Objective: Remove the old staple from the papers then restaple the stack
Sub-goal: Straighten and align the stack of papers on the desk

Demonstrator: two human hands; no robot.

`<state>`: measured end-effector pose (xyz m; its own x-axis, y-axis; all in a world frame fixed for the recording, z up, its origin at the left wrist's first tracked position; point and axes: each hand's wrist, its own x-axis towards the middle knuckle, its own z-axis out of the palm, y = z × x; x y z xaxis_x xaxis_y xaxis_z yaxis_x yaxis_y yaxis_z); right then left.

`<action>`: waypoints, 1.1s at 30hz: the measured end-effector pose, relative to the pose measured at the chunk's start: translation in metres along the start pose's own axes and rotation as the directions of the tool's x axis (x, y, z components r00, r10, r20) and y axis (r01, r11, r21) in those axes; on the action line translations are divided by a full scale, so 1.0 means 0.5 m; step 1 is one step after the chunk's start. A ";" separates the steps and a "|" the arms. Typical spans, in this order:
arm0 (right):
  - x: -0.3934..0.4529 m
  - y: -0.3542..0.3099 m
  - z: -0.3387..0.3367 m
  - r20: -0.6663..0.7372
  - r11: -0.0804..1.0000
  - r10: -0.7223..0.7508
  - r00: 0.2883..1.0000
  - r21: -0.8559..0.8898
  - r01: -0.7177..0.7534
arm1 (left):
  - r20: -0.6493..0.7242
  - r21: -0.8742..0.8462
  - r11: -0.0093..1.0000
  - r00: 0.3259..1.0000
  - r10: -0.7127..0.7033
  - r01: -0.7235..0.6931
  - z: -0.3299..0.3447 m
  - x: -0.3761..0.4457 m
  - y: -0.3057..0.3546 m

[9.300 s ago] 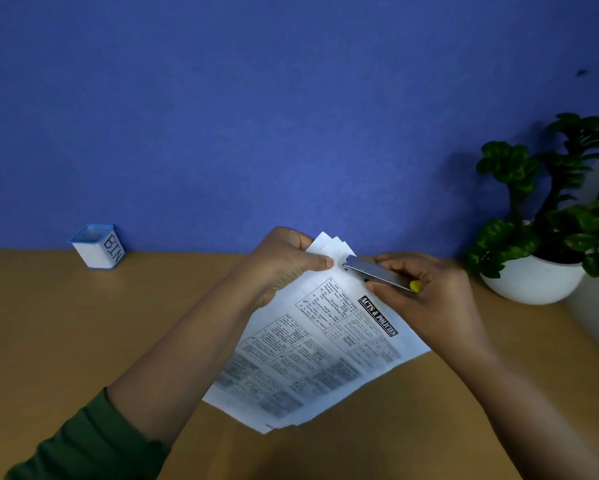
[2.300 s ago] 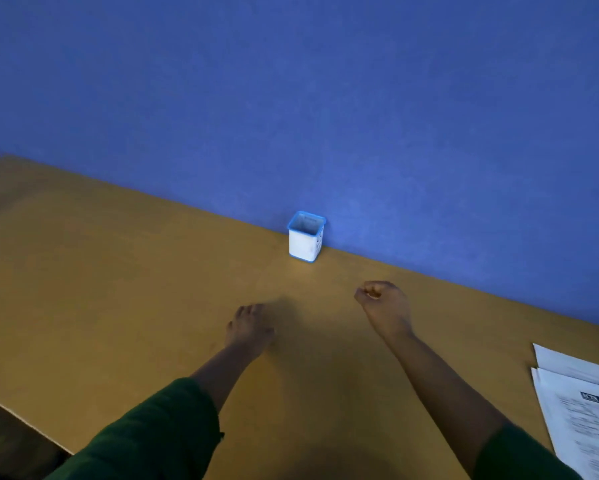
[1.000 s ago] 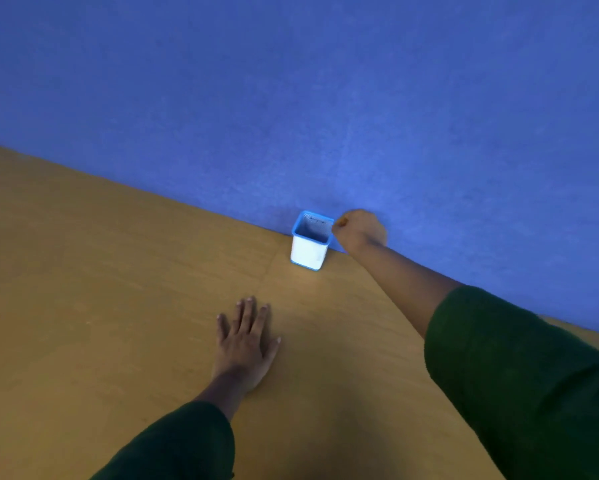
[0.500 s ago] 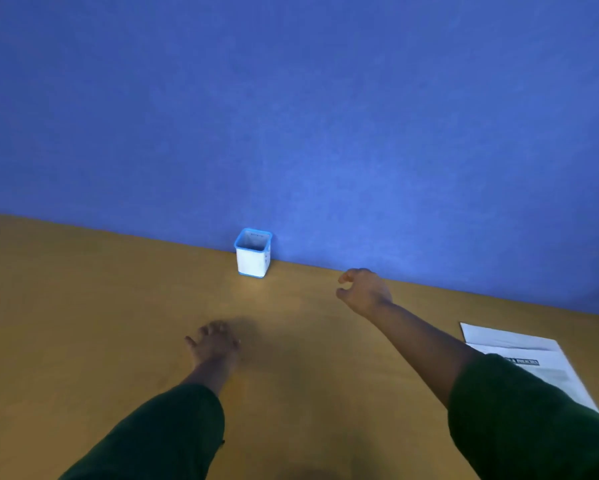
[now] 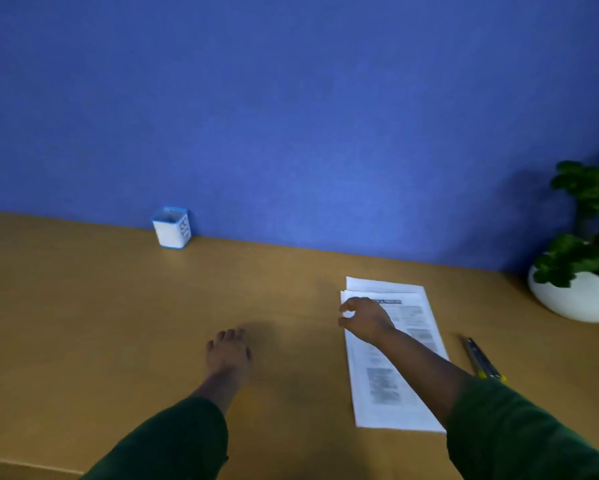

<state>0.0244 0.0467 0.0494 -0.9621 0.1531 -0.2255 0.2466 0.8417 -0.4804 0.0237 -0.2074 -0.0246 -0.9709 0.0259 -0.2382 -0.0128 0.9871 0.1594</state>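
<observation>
A stack of printed white papers (image 5: 391, 386) lies flat on the wooden desk (image 5: 83, 323), right of centre, its sheets slightly fanned at the top. My right hand (image 5: 364, 318) hovers over the stack's upper left corner, fingers curled loosely apart and holding nothing. My left hand (image 5: 229, 351) rests palm down on the bare desk to the left, empty. A slim metal tool with yellow ends (image 5: 482, 358) lies on the desk just right of the papers. The frame is blurred, and I can see no staple.
A small white bin with a blue rim (image 5: 171, 227) stands at the back against the blue wall (image 5: 291, 116). A potted green plant in a white bowl (image 5: 582, 296) sits at the far right. The desk's front edge shows at the lower left.
My right hand has pulled back from the bin and swung right, over the papers' top corner. The view has turned right, bringing the papers, tool and plant into sight. The left hand stays flat.
</observation>
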 end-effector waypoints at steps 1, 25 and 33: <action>-0.018 0.039 -0.004 0.001 1.000 0.022 1.000 0.004 -0.022 | -0.014 -0.007 1.000 1.000 0.028 -0.028 0.010 -0.019 0.029; -0.137 0.344 0.028 0.132 0.943 0.305 0.943 -0.179 -0.280 | 0.272 -0.491 0.864 0.962 0.032 0.110 0.063 -0.098 0.444; -0.109 0.332 0.035 0.104 0.908 0.347 0.932 -0.286 -0.306 | 0.261 -0.787 0.570 0.965 -0.035 0.234 0.049 -0.054 0.485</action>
<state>0.1197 0.1690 -0.0326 -0.7994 0.3806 -0.4649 0.4848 0.8657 -0.1247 0.0528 0.0353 -0.0029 -0.8735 0.0313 -0.4859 -0.4231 0.4449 0.7894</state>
